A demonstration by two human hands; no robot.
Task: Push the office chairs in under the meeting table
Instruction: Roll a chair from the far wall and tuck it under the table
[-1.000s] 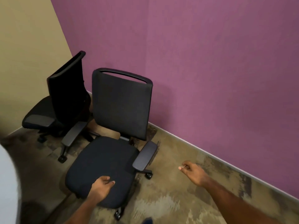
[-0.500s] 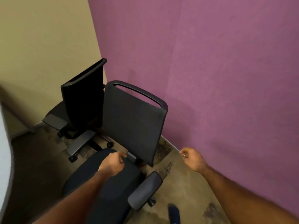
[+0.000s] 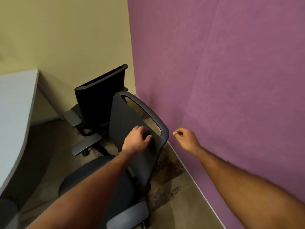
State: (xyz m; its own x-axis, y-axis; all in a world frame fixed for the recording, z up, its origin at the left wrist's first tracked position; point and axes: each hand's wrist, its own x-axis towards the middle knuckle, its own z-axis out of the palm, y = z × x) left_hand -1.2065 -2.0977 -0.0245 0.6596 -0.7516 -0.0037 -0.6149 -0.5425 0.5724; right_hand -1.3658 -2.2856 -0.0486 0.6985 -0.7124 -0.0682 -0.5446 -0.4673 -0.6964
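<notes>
The near office chair (image 3: 128, 116) stands in front of me, its dark backrest with a handle loop on top turned toward the purple wall. My left hand (image 3: 137, 140) rests on the front face of that backrest just under the loop, fingers loosely bent. My right hand (image 3: 186, 138) hovers to the right of the backrest frame, close to the wall, curled with nothing in it. A second black office chair (image 3: 100, 100) stands behind, in the corner. The grey meeting table (image 3: 13, 104) fills the left side; both chairs stand clear of it.
The purple wall (image 3: 231, 80) runs close along the right, the beige wall (image 3: 66, 38) behind. The near chair's armrest (image 3: 127, 215) is by my body. Part of another dark seat (image 3: 6, 210) shows at bottom left. Patterned carpet lies between the chairs and the table.
I have stepped closer and turned left, bringing the table into view. My left hand rose from the seat to the upper backrest. My right hand rose alongside the backrest frame.
</notes>
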